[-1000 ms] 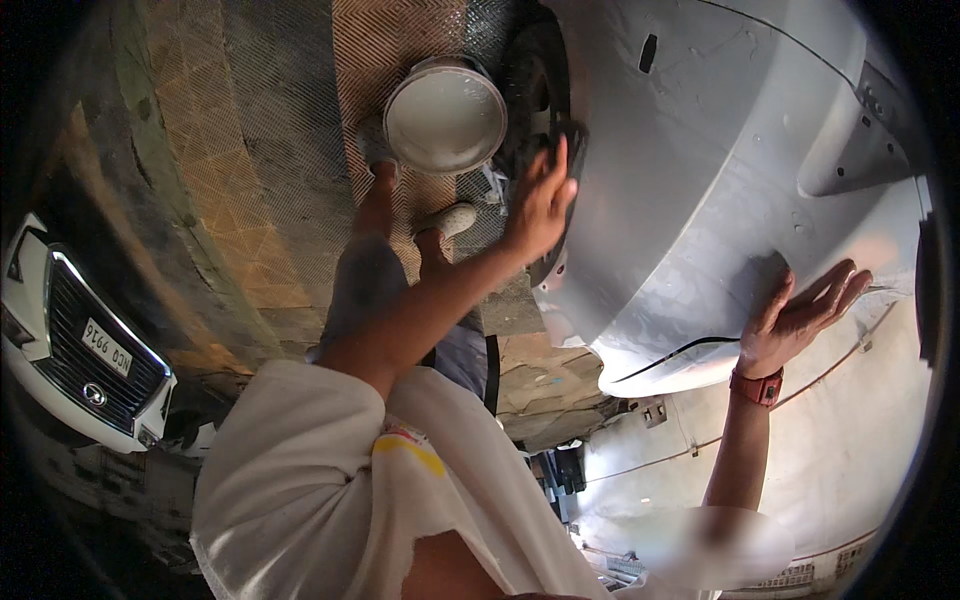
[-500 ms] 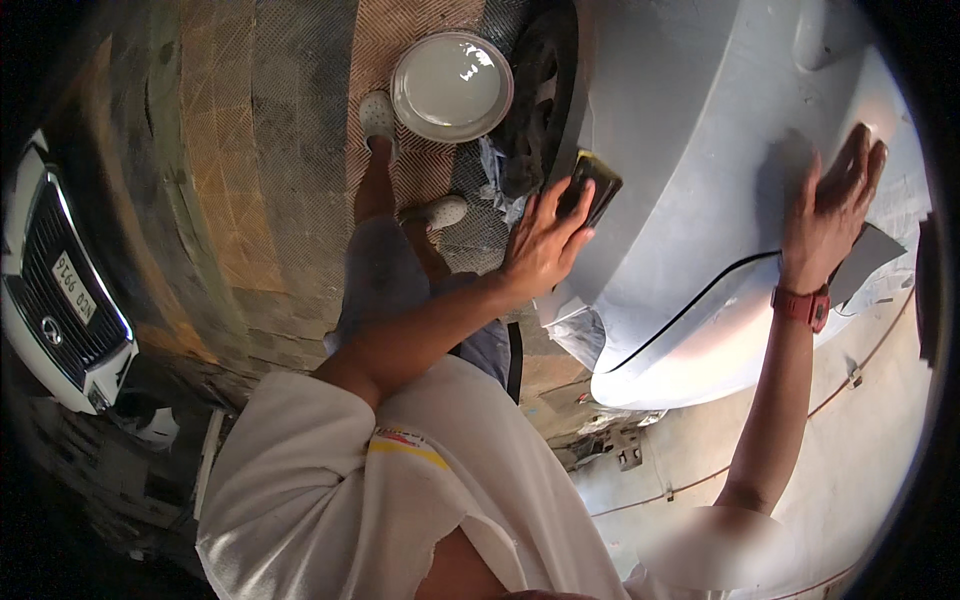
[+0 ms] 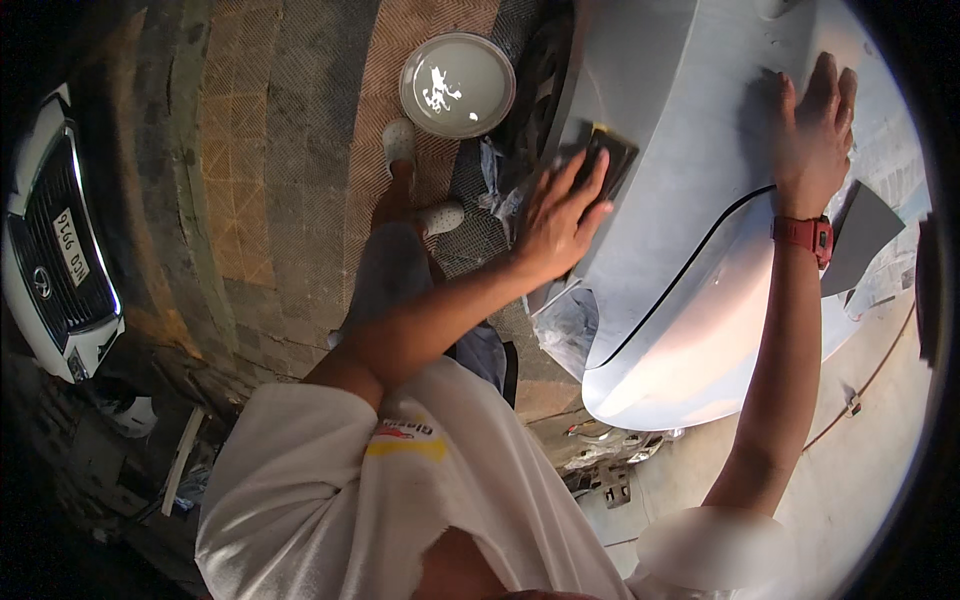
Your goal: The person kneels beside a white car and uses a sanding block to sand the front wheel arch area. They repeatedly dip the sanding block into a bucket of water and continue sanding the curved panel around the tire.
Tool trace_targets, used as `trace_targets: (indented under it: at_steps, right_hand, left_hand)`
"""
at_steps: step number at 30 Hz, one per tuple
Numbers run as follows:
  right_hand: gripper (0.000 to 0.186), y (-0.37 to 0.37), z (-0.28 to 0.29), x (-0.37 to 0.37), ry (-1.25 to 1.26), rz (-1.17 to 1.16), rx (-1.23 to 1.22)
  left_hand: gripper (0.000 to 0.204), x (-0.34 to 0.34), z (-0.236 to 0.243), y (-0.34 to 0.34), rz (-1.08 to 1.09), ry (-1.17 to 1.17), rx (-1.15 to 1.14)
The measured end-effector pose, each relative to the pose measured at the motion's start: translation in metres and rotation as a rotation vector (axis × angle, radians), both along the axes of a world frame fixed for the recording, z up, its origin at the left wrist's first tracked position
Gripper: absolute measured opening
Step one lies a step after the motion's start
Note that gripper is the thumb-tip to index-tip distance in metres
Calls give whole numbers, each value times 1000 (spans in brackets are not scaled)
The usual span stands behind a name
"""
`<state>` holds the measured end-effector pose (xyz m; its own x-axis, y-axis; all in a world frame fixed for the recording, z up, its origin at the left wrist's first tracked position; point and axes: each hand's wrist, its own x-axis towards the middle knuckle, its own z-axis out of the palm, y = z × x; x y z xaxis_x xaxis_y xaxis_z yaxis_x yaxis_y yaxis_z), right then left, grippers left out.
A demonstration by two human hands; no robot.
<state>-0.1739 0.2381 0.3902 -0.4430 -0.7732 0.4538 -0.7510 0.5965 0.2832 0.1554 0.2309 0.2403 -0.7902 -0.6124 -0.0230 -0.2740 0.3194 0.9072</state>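
My left hand [image 3: 562, 218] is closed over a dark sanding block [image 3: 612, 162] with a yellow edge, the fingers laid across it. The block lies against the grey lower side of a car body panel [image 3: 690, 165]. My right hand [image 3: 818, 140] rests on the panel's upper part with its fingers spread, holding nothing; a red watch [image 3: 805, 240] circles that wrist. A dark grey sheet [image 3: 865, 238], seemingly sandpaper, lies beside the watch. Below the right hand a black curved gap [image 3: 690, 270] runs down the panel, past pale pinkish patches.
A round tub of whitish liquid [image 3: 458, 85] stands on the patterned floor near my feet. A dark tire [image 3: 545, 80] and crumpled clear plastic [image 3: 568, 325] border the panel. Another car's front [image 3: 62, 250] is at far left. A brown hose [image 3: 862, 385] runs along the floor at right.
The view has swung a little. Both hands appear higher in the picture, the left with the sanding block slightly farther right. The right hand stays spread on the panel.
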Motion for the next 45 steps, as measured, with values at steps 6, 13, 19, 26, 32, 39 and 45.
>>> trace_targets:
  at_steps: [6, 13, 19, 26, 32, 39, 45]
  right_hand:
    - [67, -5, 0, 3, -8, 33, -37]
    - [67, -8, 2, 4, -55, -31, -2]
    - [67, -3, 6, 8, -16, -56, 15]
    - [67, -12, 4, 11, -16, -11, -1]
    - [67, -7, 4, 5, -16, -38, 12]
    - [68, -12, 2, 7, 10, 18, -2]
    - [68, -7, 5, 8, -8, -61, 42]
  left_hand:
    - [73, -95, -29, -101, 151, -154, 249]
    - [66, -106, -39, -99, 247, -167, 128]
    - [64, 14, 20, 57, 143, 26, -36]
    - [55, -70, -26, -48, 365, -44, -31]
    - [59, 13, 2, 46, 238, 18, 25]
    - [61, -48, -37, -36, 346, 12, 45]
    - [60, 6, 0, 41, 291, 29, 109]
